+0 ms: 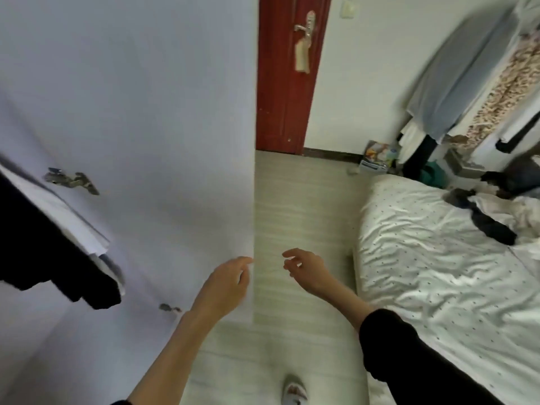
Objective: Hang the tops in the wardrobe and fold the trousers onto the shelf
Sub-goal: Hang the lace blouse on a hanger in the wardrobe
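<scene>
The white wardrobe door [152, 118] stands open and fills the left half of the view. My left hand [226, 283] is empty, fingers apart, its fingertips at the door's free edge. My right hand [306, 268] hovers over the floor just right of that edge, fingers loosely spread and holding nothing. Dark garments [43, 258] hang inside the wardrobe at the far left. A pile of dark and light clothes [496, 211] lies on the bed [438, 273] at the right.
A red room door [287, 74] is closed straight ahead. A strip of pale floor [304, 206] runs between wardrobe door and bed. Clothes hang on a rack [467, 83] at the far right, with bags below. My shoe [295, 391] shows at the bottom.
</scene>
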Motion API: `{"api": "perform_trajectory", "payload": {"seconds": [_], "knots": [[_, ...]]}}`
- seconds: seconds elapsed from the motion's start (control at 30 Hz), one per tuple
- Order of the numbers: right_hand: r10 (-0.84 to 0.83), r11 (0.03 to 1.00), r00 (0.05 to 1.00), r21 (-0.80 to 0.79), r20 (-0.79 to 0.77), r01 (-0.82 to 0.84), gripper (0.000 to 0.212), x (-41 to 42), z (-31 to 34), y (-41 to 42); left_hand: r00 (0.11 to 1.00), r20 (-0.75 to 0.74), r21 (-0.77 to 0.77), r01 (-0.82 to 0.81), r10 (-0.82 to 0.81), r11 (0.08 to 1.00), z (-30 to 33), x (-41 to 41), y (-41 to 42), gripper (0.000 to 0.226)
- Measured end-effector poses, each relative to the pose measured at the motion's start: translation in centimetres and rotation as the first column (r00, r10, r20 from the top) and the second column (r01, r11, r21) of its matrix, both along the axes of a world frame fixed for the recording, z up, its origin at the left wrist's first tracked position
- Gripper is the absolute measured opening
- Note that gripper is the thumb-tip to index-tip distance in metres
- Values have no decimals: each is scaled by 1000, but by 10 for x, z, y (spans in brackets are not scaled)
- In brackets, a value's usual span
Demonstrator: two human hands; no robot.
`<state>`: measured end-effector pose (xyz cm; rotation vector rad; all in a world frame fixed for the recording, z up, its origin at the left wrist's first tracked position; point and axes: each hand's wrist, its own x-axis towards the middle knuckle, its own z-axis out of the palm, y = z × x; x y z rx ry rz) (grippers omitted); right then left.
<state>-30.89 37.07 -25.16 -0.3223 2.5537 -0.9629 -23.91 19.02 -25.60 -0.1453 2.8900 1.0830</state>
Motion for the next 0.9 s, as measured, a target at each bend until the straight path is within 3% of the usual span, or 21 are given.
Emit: {"api": "perform_trajectory", "payload": {"seconds": [0.13, 0.23, 0.33, 0.43, 0.67, 0.9], "knots": [[-281, 960, 959, -1, 33, 282, 30, 21, -5, 123, 962, 74, -16, 266, -264, 964, -7, -22, 102, 36], [-476, 879, 878, 7, 44, 476, 30, 54, -11, 226, 883, 104, -2, 460, -458, 888, -15, -34, 197, 58], [-639, 768, 765, 5, 78, 640, 30, 90, -23, 316, 810, 96, 18, 580, -579, 814, -28, -37, 288, 34], [-759, 648, 642, 28, 112, 761, 30, 126, -37, 403, 722, 139, 12, 683, -678, 730, -45, -33, 380, 30], [-898, 439, 435, 229, 70, 869, 34, 202, -86, 584, 434, 345, 52, 876, -832, 479, -97, -4, 574, 37], [-950, 200, 283, 439, -131, 876, 45, 228, -119, 708, 312, 450, 59, 924, -837, 377, -128, 17, 677, 39]]}}
